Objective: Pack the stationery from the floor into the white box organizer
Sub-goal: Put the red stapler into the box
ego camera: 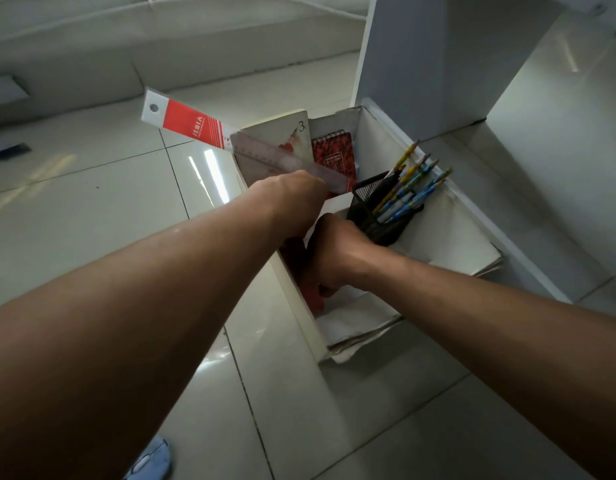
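Observation:
The white box organizer (448, 202) stands on the tiled floor. My left hand (292, 199) grips a clear ruler in a red and white sleeve (209, 131), slanting it over the box's left side. My right hand (337, 254) reaches down inside the box and holds a red book (311, 289) standing against the left wall. A black mesh pen holder (372, 206) with several pencils (414, 181) leans in the middle. At the far end stand a pale book marked 3 (279, 133) and a red spiral notepad (334, 150).
A white furniture leg (438, 57) rises just behind the box. White paper lines the box bottom (455, 247). Glossy floor tiles (92, 209) spread to the left. A light blue shoe (154, 459) shows at the bottom edge.

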Tool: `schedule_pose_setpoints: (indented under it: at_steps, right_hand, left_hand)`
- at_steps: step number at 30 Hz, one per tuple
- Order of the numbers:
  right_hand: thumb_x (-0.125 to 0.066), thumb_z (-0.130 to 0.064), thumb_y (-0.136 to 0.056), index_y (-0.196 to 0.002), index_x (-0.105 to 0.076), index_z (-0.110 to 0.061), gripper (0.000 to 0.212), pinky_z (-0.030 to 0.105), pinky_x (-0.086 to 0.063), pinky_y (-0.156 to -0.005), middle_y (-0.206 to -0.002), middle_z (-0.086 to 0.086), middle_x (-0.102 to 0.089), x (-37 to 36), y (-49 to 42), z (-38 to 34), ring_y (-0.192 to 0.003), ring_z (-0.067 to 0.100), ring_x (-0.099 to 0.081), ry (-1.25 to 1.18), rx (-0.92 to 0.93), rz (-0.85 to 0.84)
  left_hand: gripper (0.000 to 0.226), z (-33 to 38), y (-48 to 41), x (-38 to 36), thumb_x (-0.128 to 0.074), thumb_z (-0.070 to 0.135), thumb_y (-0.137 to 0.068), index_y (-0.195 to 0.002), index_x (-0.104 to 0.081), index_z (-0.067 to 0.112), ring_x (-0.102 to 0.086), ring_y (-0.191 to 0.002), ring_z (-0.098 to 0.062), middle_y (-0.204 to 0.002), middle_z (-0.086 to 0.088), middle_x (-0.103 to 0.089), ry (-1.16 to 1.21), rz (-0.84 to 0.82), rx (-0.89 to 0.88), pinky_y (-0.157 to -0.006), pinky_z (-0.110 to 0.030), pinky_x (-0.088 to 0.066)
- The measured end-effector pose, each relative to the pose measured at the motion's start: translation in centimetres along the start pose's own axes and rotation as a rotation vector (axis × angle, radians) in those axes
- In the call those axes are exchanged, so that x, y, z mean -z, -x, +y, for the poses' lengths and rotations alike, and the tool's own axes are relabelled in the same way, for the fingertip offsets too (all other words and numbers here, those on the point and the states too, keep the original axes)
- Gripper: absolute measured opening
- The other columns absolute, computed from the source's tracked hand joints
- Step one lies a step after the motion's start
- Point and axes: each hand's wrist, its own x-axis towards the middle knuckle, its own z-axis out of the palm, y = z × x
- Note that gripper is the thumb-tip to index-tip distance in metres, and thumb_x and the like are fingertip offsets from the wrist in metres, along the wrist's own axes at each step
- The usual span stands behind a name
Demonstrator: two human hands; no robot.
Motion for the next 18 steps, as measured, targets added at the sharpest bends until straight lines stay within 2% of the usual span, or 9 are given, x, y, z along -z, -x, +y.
schedule_pose_setpoints:
  at_steps: [2,4,6,8,10,12,13,16,18]
  right_hand:
    - [-0.079,-0.014,-0.082,-0.069,-0.055,-0.016,0.028,0.031,-0.061,-0.052,-0.075,0.011,-0.071,-0.2,-0.3,0.5,-0.068,0.028,-0.075,-0.036,-0.028,-0.018]
    - [-0.078,-0.022,-0.084,-0.065,-0.050,-0.016,0.034,0.023,-0.047,-0.046,-0.070,0.008,-0.065,-0.6,-0.5,1.1,-0.062,0.024,-0.068,-0.053,-0.030,0.000]
    - [-0.076,-0.028,-0.085,-0.063,-0.047,-0.017,0.039,0.023,-0.045,-0.048,-0.068,0.007,-0.063,-0.9,-0.7,1.3,-0.062,0.024,-0.066,-0.069,-0.039,-0.014]
    - [-0.076,-0.036,-0.086,-0.063,-0.042,-0.018,0.045,0.025,-0.045,-0.053,-0.070,0.009,-0.061,-1.0,-0.7,1.4,-0.067,0.026,-0.065,-0.080,-0.028,-0.016]
    - [-0.076,-0.040,-0.086,-0.061,-0.036,-0.017,0.052,0.027,-0.038,-0.054,-0.065,0.009,-0.053,-1.3,-0.9,1.5,-0.059,0.024,-0.053,-0.110,-0.017,-0.006]
    - [-0.075,-0.033,-0.087,-0.059,-0.036,-0.015,0.051,0.029,-0.033,-0.053,-0.059,0.006,-0.045,-1.3,-0.6,1.6,-0.053,0.019,-0.040,-0.136,-0.013,-0.021]
    - [-0.075,-0.027,-0.088,-0.059,-0.041,-0.013,0.047,0.029,-0.033,-0.052,-0.058,0.006,-0.046,-1.3,-0.6,1.7,-0.054,0.018,-0.040,-0.158,-0.018,-0.042]
    - [-0.071,-0.011,-0.089,-0.068,-0.061,-0.004,0.024,0.032,-0.042,-0.054,-0.070,0.015,-0.064,-1.1,-0.6,1.8,-0.066,0.024,-0.059,-0.213,-0.024,-0.073]
    - [-0.072,-0.010,-0.089,-0.083,-0.072,0.005,0.016,0.040,-0.054,-0.064,-0.087,0.023,-0.074,-1.0,-0.5,1.7,-0.083,0.033,-0.072,-0.254,-0.010,-0.074]
  left_hand:
    - [0.023,0.0,-0.1,-0.1,-0.055,0.007,-0.094,-0.115,-0.063,0.009,-0.066,-0.099,-0.035,-0.092,-0.006,-0.052,0.002,-0.032,-0.035,-0.072,-0.039,-0.048]
    - [0.003,0.1,-0.2,-0.3,-0.065,0.009,-0.092,-0.092,-0.062,0.008,-0.064,-0.080,-0.026,-0.081,-0.001,-0.051,-0.058,-0.112,-0.016,-0.075,-0.037,-0.051]
    - [0.027,0.5,-0.5,-0.4,-0.077,0.011,-0.086,-0.074,-0.053,0.013,-0.048,-0.060,-0.012,-0.069,0.002,-0.047,-0.076,-0.198,0.010,-0.076,-0.033,-0.051]
    - [0.015,0.5,-0.8,-0.6,-0.079,0.011,-0.085,-0.092,-0.065,0.009,-0.039,-0.056,-0.008,-0.067,0.003,-0.043,-0.060,-0.172,0.015,-0.074,-0.029,-0.045]
    - [0.033,0.1,-1.1,-1.0,-0.078,0.012,-0.085,-0.116,-0.067,0.006,-0.037,-0.057,-0.008,-0.068,0.004,-0.041,-0.091,-0.167,-0.002,-0.075,-0.028,-0.044]
    - [0.035,-0.1,-1.2,-1.2,-0.077,0.012,-0.086,-0.119,-0.065,0.007,-0.038,-0.057,-0.008,-0.068,0.005,-0.040,-0.107,-0.159,-0.027,-0.073,-0.029,-0.044]
    - [0.033,0.0,-1.0,-1.2,-0.075,0.012,-0.088,-0.119,-0.065,0.008,-0.040,-0.058,-0.009,-0.068,0.005,-0.040,-0.107,-0.153,-0.024,-0.072,-0.029,-0.043]
    - [0.027,-0.2,-0.9,-1.0,-0.070,0.011,-0.091,-0.117,-0.065,0.009,-0.047,-0.064,-0.013,-0.069,0.006,-0.041,-0.098,-0.116,-0.024,-0.071,-0.031,-0.046]
    - [0.030,-0.2,-0.7,-0.9,-0.071,0.012,-0.090,-0.120,-0.065,0.010,-0.044,-0.060,-0.009,-0.070,0.005,-0.043,-0.093,-0.101,-0.014,-0.069,-0.033,-0.048]
